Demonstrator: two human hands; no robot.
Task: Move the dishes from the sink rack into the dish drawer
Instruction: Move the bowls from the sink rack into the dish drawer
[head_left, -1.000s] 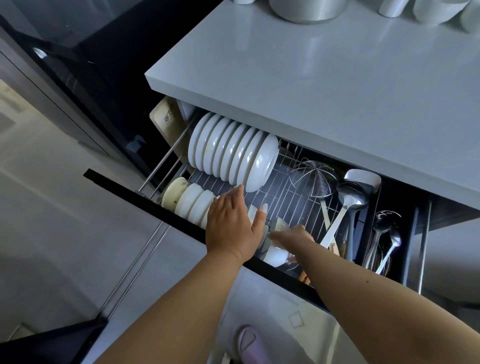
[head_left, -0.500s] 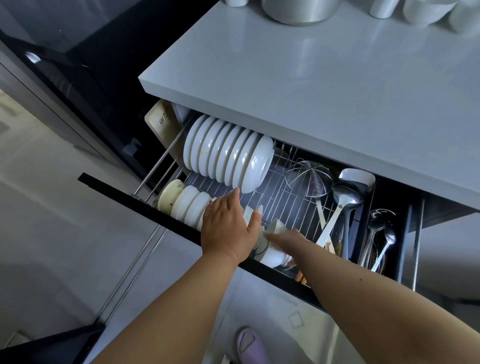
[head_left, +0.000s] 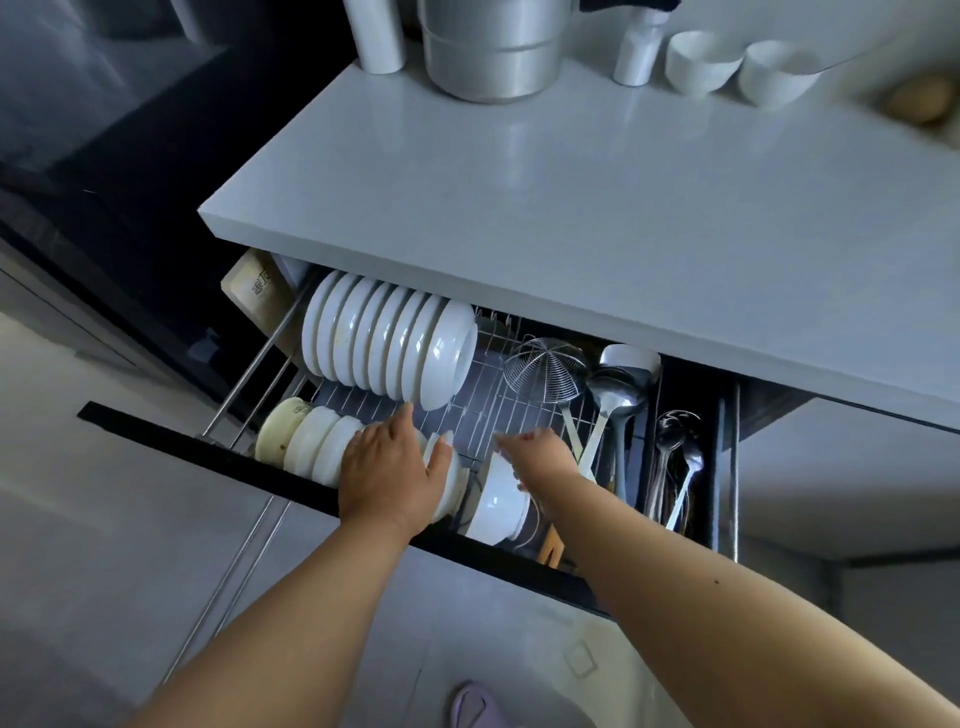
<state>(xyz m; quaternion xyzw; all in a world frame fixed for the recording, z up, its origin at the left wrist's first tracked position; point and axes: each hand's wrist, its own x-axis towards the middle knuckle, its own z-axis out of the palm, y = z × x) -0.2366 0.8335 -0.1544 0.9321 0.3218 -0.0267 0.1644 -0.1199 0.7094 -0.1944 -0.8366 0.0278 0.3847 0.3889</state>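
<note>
The dish drawer (head_left: 291, 488) is pulled out below the counter. Several white plates (head_left: 384, 348) stand on edge at the back left of its wire rack (head_left: 488, 405). Along the front runs a row of small bowls (head_left: 311, 441) on edge. My left hand (head_left: 389, 467) lies palm down over the right end of that row, thumb against the last small bowl (head_left: 454, 478). A larger white bowl (head_left: 498, 504) is tipped on its side just to the right. My right hand (head_left: 540, 460) holds its upper edge, with the fingertips blurred.
A wire skimmer (head_left: 545, 369), ladles (head_left: 613, 395) and spoons (head_left: 675, 457) fill the drawer's right side, with a cutting board (head_left: 257, 291) at its left. On the counter (head_left: 571, 197) stand a metal pot (head_left: 493, 47) and white cups (head_left: 701, 62). A slipper (head_left: 475, 704) shows on the floor.
The view has tilted up, showing more of the counter. My right hand has drawn back and up, uncovering the larger white bowl. My left hand stays on the small bowls.
</note>
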